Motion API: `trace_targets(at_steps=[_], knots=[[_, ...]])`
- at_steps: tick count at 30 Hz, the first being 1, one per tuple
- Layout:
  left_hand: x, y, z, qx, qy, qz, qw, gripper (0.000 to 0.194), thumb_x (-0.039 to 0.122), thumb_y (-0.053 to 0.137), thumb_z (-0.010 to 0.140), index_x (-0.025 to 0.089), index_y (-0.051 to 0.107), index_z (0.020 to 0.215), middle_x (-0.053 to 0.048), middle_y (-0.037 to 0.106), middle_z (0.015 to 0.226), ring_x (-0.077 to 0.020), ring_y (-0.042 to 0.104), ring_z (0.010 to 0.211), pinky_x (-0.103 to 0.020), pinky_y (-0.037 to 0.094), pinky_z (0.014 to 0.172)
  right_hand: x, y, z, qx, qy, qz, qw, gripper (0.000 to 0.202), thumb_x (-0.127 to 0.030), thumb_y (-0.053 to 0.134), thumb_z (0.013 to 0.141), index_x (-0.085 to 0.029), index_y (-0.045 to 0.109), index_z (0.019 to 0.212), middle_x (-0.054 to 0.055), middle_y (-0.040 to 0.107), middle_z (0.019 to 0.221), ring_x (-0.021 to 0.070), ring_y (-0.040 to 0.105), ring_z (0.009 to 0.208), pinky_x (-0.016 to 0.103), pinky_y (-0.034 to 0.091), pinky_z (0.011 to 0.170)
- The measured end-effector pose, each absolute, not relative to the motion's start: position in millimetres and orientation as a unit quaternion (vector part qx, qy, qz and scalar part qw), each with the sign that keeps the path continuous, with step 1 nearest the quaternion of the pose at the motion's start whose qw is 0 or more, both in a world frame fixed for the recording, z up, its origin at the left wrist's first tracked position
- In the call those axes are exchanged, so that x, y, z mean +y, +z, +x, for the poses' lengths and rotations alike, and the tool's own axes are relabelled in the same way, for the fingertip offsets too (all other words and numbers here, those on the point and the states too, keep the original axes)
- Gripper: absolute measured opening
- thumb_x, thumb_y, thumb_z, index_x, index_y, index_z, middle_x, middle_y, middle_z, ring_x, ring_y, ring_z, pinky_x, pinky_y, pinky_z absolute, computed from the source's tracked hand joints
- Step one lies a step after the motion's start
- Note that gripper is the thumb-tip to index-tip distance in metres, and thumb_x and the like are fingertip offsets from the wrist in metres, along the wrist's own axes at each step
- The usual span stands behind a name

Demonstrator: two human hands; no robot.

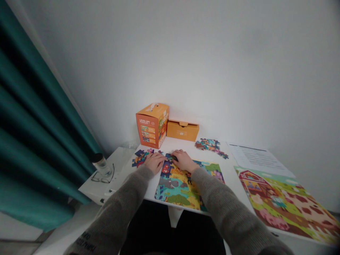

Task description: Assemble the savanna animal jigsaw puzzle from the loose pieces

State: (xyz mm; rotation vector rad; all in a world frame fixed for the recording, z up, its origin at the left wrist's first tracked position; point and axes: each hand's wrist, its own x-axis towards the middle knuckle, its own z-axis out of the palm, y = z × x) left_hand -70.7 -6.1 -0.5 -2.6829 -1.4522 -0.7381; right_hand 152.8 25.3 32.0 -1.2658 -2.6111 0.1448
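Observation:
A colourful animal jigsaw puzzle (pixel 172 183) lies on the white table in front of me, with dark blue pieces along its upper left side. My right hand (pixel 183 160) is over its top edge, fingers curled on a dark puzzle piece (pixel 174 158). Beside the upper left corner rests my left hand (pixel 154 163), fingers stretched flat with their tips at the puzzle's edge. Just beyond that hand is a heap of loose puzzle pieces (pixel 140 158). My right forearm hides part of the puzzle's right side.
An orange puzzle box (pixel 148 129) and a lower orange carton (pixel 182 131) stand against the wall. More loose pieces (pixel 208 144) lie at the back right. A printed sheet (pixel 255 157) and a farm picture (pixel 284 203) lie rightward. Glasses (pixel 101 180) and a dark-lidded bottle (pixel 102 165) sit left.

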Motion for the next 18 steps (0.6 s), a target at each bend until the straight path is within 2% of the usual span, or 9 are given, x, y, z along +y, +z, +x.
trace_targets(at_steps=[5, 7, 18], knots=[[-6.3, -1.1, -70.3, -0.459, -0.232, -0.857, 0.003, 0.038, 0.016, 0.047, 0.09, 0.025, 0.072, 0.117, -0.006, 0.071, 0.12, -0.0263, 0.058, 0.116, -0.046, 0.039, 0.1, 29.1, 27.5, 165.6, -0.889, 0.065, -0.434, 0.132, 0.054, -0.03, 0.068, 0.087, -0.016, 0.053, 0.137, 0.014, 0.06, 0.126, 0.0266, 0.052, 0.116, 0.038, 0.04, 0.098], [-5.5, -2.4, -70.6, -0.456, -0.234, -0.858, 0.002, 0.038, 0.016, 0.047, 0.09, 0.025, 0.071, 0.118, -0.007, 0.071, 0.119, -0.0262, 0.058, 0.116, -0.045, 0.039, 0.1, 30.8, 27.6, 172.9, -0.888, 0.076, -0.436, 0.125, 0.058, -0.031, 0.07, 0.086, -0.016, 0.052, 0.139, 0.014, 0.06, 0.127, 0.0272, 0.052, 0.117, 0.039, 0.04, 0.099], [-4.5, -3.9, -71.4, -0.455, -0.234, -0.859, -0.007, 0.037, 0.017, 0.049, 0.09, 0.022, 0.07, 0.119, -0.009, 0.07, 0.12, -0.0269, 0.058, 0.115, -0.044, 0.043, 0.097, 31.5, 28.9, 180.8, -0.881, 0.078, -0.451, 0.122, 0.047, -0.028, 0.069, 0.087, -0.016, 0.058, 0.132, 0.013, 0.064, 0.122, 0.0261, 0.056, 0.113, 0.036, 0.041, 0.095]])
